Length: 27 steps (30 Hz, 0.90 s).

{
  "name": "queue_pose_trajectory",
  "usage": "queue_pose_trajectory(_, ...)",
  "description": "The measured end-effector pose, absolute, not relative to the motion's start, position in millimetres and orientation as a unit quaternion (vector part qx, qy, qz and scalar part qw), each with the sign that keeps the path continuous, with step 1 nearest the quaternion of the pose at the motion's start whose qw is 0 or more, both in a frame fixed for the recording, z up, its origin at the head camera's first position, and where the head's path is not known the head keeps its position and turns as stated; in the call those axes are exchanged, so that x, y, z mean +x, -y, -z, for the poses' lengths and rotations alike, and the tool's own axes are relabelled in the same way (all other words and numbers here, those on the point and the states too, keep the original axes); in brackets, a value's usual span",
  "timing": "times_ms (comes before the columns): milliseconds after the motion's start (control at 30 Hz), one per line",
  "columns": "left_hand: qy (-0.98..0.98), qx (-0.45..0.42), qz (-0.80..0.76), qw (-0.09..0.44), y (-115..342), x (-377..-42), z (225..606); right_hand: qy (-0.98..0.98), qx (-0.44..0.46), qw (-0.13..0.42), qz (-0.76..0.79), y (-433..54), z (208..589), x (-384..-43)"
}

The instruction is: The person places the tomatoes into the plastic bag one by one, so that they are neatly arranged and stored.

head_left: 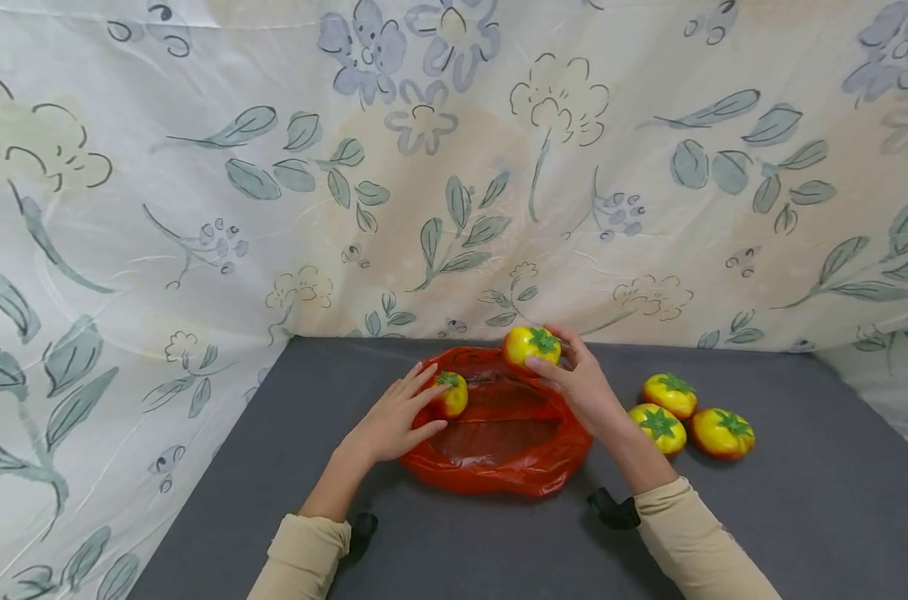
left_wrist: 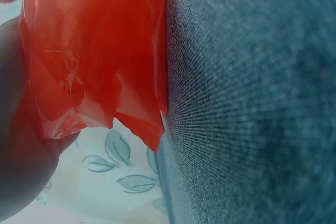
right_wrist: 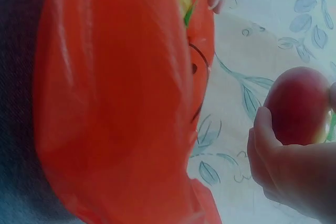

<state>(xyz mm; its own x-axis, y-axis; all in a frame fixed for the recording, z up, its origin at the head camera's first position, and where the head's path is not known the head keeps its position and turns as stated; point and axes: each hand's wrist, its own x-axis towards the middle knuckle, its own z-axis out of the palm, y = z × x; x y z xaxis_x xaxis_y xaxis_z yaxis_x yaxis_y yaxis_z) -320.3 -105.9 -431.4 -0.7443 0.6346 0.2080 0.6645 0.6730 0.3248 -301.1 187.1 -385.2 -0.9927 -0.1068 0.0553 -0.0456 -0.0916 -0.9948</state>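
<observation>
A red plastic bag (head_left: 491, 479) lies with its mouth open between the hands. My left hand (head_left: 390, 417) is at its left rim, fingers and thumb around a yellow-and-red tomato (head_left: 454, 398); the hand covers part of it. In the left wrist view the bag (left_wrist: 100, 51) hides that tomato, while the right wrist view shows a sliver of it (right_wrist: 184, 2) inside the rim. My right hand (head_left: 585, 379) grips another tomato (head_left: 527, 344) above the bag's far right rim. The red underside of this tomato (right_wrist: 299, 106) shows in the right wrist view.
Three more tomatoes, a back one (head_left: 670, 394), a left one (head_left: 660, 429) and a right one (head_left: 724, 433), sit together on the dark grey table (head_left: 814, 517), right of the bag. A floral cloth (head_left: 454, 167) hangs behind the table and at its sides.
</observation>
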Motion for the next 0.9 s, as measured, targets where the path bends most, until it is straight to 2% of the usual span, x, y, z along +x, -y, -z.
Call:
queue_pose_trajectory(267, 0.91, -0.359, 0.201, 0.049, 106, -320, 432, -0.693, -0.062, 0.052, 0.717, -171, 397, -300)
queue_pose_trajectory(900, 0.914, -0.351, 0.203, 0.037, 107, -318, 429, -0.756, -0.063, 0.054, 0.65, -151, 420, -298)
